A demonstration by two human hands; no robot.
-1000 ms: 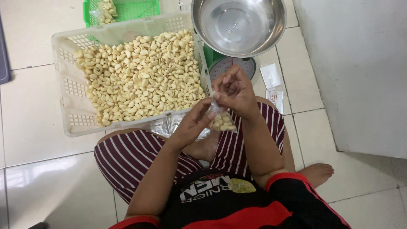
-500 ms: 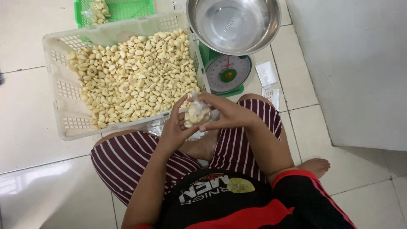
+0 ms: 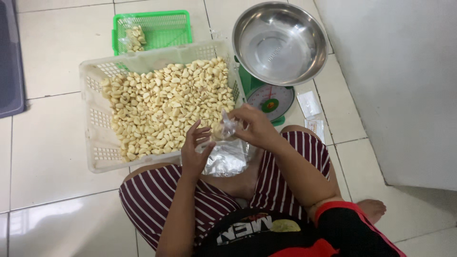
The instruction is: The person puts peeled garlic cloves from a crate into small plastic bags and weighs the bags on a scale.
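Bagging peeled garlic: right hand [image 3: 257, 127] pinching small clear bag [image 3: 223, 129] of cloves by its neck, just beside white crate [image 3: 95, 143]; left hand [image 3: 196, 145] open-fingered beneath. Probably calls for twisting shut.

The one camera sits on the person's head and looks straight down, close to the left hand [image 3: 195, 150], the right hand [image 3: 254, 126] and the tiled floor [image 3: 52, 138].

Bright, even indoor light, with soft shadows. Glare sits on the steel bowl [image 3: 280, 43] at one o'clock and on the floor tiles [image 3: 52, 214] at eight. Focus is slightly soft throughout.
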